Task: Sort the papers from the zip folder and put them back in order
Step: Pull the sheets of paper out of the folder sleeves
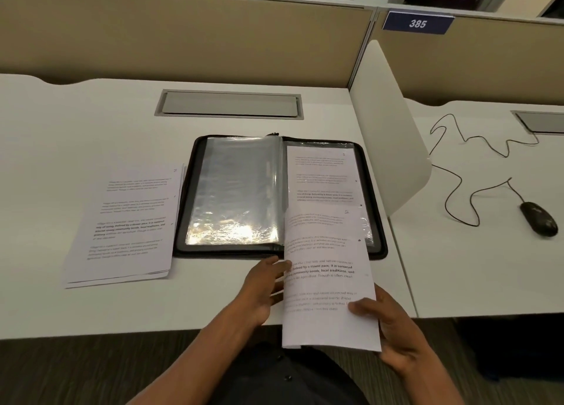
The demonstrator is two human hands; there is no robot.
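A black zip folder (377, 221) lies open on the white desk, its clear plastic sleeves (235, 191) turned to the left. In the right-hand sleeve sits a printed page (323, 175). A loose printed sheet (326, 282) overlaps the folder's lower right corner and reaches past the desk's front edge. My right hand (393, 328) grips this sheet at its lower right, thumb on top. My left hand (262, 285) touches the sheet's left edge with nearly straight fingers. A stack of printed papers (128, 224) rests on the desk left of the folder.
A white divider panel (393, 136) stands right of the folder. Beyond it, on the neighbouring desk, lie a black mouse (538, 218) and its looping cable (464, 166). A grey cable hatch (229, 103) sits behind the folder. Beige partition walls close off the back.
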